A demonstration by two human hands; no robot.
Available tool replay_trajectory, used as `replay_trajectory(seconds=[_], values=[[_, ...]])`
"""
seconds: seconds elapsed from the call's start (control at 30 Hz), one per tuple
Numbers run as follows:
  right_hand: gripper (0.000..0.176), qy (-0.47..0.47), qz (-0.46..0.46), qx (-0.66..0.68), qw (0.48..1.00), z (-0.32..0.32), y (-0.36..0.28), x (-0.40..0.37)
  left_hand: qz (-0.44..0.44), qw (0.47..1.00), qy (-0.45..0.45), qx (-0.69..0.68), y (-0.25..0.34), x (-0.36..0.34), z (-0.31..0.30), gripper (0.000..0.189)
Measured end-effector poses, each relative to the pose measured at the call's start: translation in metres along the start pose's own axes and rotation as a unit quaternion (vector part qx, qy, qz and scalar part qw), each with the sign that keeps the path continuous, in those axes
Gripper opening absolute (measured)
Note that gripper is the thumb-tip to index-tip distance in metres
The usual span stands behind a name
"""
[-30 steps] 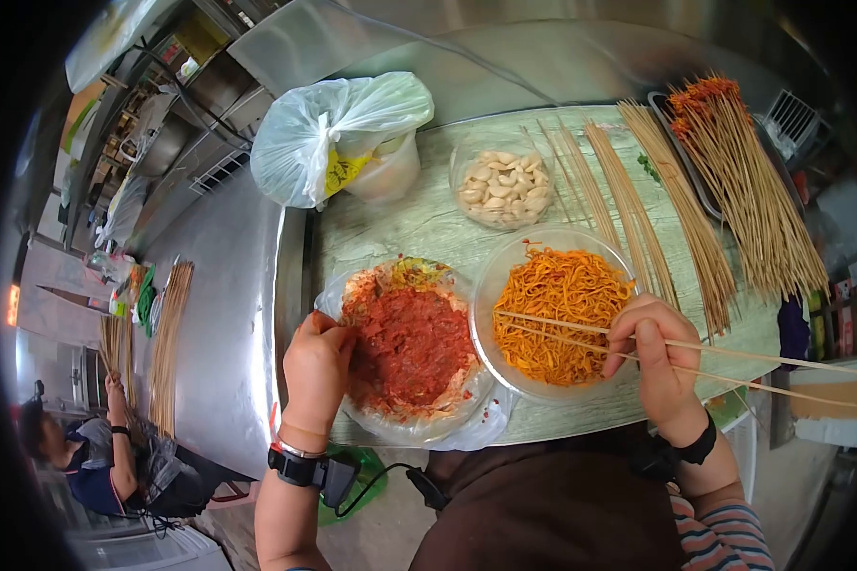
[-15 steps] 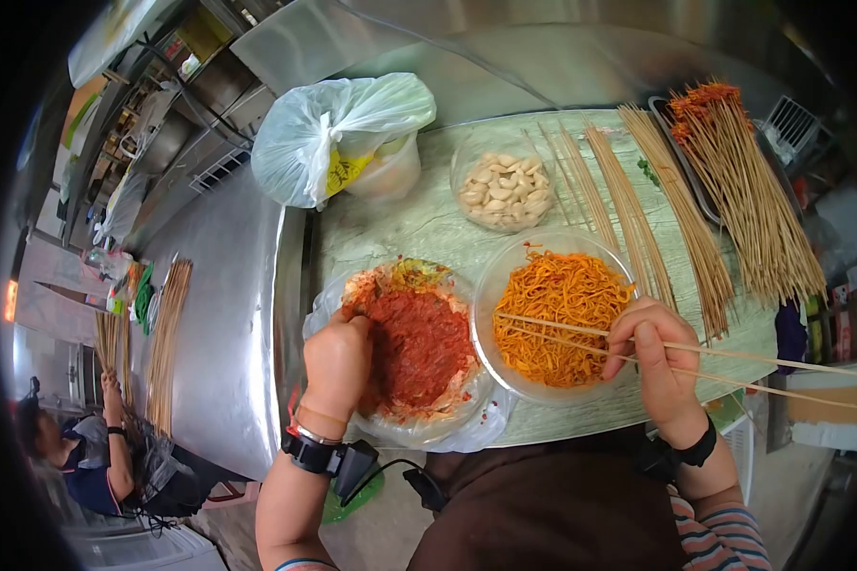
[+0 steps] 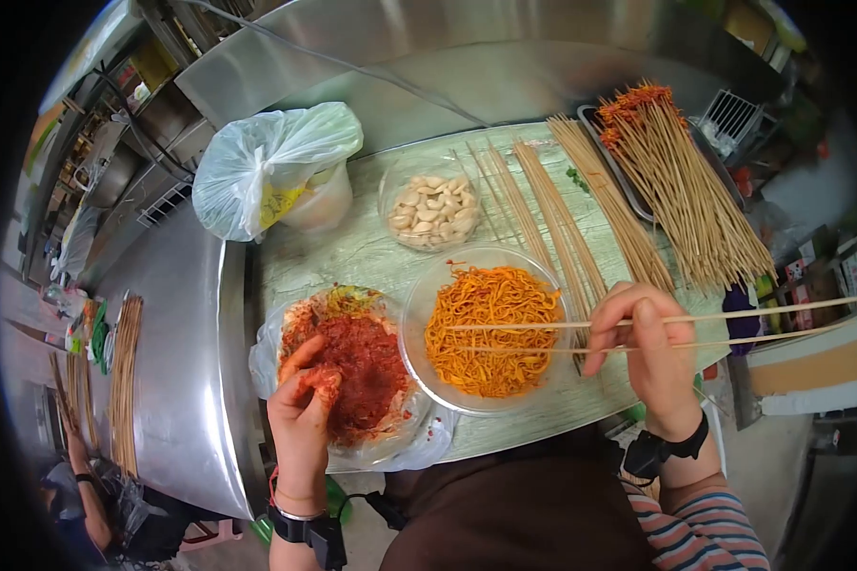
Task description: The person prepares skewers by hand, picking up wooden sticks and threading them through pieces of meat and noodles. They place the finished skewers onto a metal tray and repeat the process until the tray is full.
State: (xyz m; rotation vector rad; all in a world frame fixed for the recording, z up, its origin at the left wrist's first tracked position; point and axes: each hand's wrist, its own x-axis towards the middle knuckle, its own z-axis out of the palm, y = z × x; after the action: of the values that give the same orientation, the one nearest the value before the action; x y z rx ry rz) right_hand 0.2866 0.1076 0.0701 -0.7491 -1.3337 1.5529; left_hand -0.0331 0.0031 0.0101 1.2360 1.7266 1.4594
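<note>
My right hand (image 3: 646, 347) grips a pair of long chopsticks (image 3: 733, 316), spread apart. Their tips lie over orange noodle-like strands (image 3: 497, 333) in a clear round bowl (image 3: 415, 360). At the left, my left hand (image 3: 300, 400) is over the edge of a plastic-lined container (image 3: 269, 357) of thick red paste (image 3: 367, 381). Its fingers are smeared red and curled towards the thumb; whether anything is between them, I cannot make out.
Behind the bowl stands a tub of peeled garlic cloves (image 3: 433, 211), beside a tied plastic bag (image 3: 271, 171). Loose bamboo skewers (image 3: 557, 214) lie to the right, near a tray of loaded skewers (image 3: 690, 181). Another person's arm (image 3: 86, 485) shows at far left.
My left hand has drawn back from the paste, its red-smeared fingers now showing. The chopsticks stand wider apart. The view has shifted, so the table things appear further left.
</note>
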Motion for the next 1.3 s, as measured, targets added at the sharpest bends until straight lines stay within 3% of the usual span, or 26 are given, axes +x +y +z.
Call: replay_trajectory(seconds=[0.07, 0.13, 0.27, 0.33, 0.43, 0.5, 0.63, 0.7, 0.8, 1.1, 1.17, 1.3], values=[[0.023, -0.002, -0.017, -0.061, 0.998, -0.004, -0.012, -0.001, 0.048, 0.998, 0.021, 0.047, 0.004, -0.005, 0.01, 0.013], [0.022, -0.005, 0.0, -0.084, 0.996, 0.001, -0.02, 0.0, -0.122, 0.98, 0.054, -0.145, 0.0, -0.015, 0.014, 0.01], [0.022, -0.074, -0.008, -0.207, 0.975, 0.018, -0.022, 0.011, -0.163, 0.949, 0.069, -0.262, 0.022, -0.018, 0.04, 0.01], [0.022, -0.107, -0.023, -0.242, 0.964, 0.026, -0.016, 0.015, -0.133, 0.956, 0.057, -0.256, 0.008, -0.024, 0.038, 0.013], [0.022, -0.123, -0.04, -0.277, 0.952, 0.033, -0.004, 0.02, -0.166, 0.945, 0.055, -0.277, 0.008, -0.028, 0.037, 0.014], [0.024, -0.138, -0.102, -0.306, 0.936, 0.033, 0.007, 0.024, -0.163, 0.942, 0.044, -0.29, 0.013, -0.03, 0.038, 0.014], [0.027, -0.12, -0.099, -0.274, 0.949, 0.031, 0.013, 0.02, -0.161, 0.936, 0.048, -0.31, 0.014, -0.031, 0.036, 0.014], [0.033, -0.033, -0.01, -0.103, 0.994, 0.027, 0.013, 0.018, -0.148, 0.928, 0.054, -0.337, 0.015, -0.032, 0.038, 0.015], [0.038, -0.008, -0.01, -0.063, 0.998, 0.011, 0.008, 0.02, -0.133, 0.926, 0.049, -0.349, 0.017, -0.034, 0.038, 0.015], [0.041, 0.044, -0.047, -0.132, 0.989, -0.006, -0.006, 0.015, -0.132, 0.917, 0.036, -0.375, 0.015, -0.034, 0.041, 0.017], [0.038, 0.023, 0.001, -0.106, 0.994, 0.001, -0.007, 0.014, -0.14, 0.919, 0.036, -0.368, 0.015, -0.033, 0.041, 0.019], [0.029, -0.027, 0.006, -0.153, 0.988, 0.017, -0.003, 0.017, -0.135, 0.925, 0.028, -0.353, 0.016, -0.032, 0.043, 0.021]])
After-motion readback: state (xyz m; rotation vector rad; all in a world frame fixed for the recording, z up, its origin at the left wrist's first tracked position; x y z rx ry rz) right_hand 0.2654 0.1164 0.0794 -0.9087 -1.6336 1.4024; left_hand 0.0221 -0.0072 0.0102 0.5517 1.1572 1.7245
